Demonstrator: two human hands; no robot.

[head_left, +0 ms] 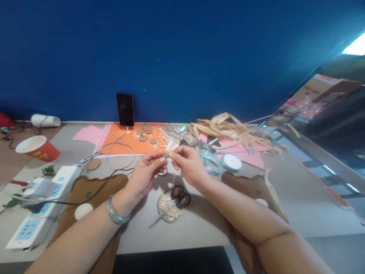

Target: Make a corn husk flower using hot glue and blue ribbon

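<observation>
Between my two hands is a small pale bundle of dried husk strips [170, 147], shaped like petals pointing upward. My left hand [146, 169] pinches its lower end with thumb and fingers. From the other side my right hand [186, 161] grips the strips, its fingers curled round them. The fingers hide the base of the bundle. Below the hands, black-handled scissors [172, 205] lie across a small round dish [158, 210] of cut husk pieces. A thin pale strand hangs down from the hands toward the scissors.
A phone [125, 109] leans on the blue wall behind orange paper [119, 142] with several round discs. Long dried husks [222, 127] and a ribbon spool [231, 163] lie right. A paper cup [40, 148], power strip [42, 213] and cables stand left. Brown pads [97, 186] lie beneath both forearms.
</observation>
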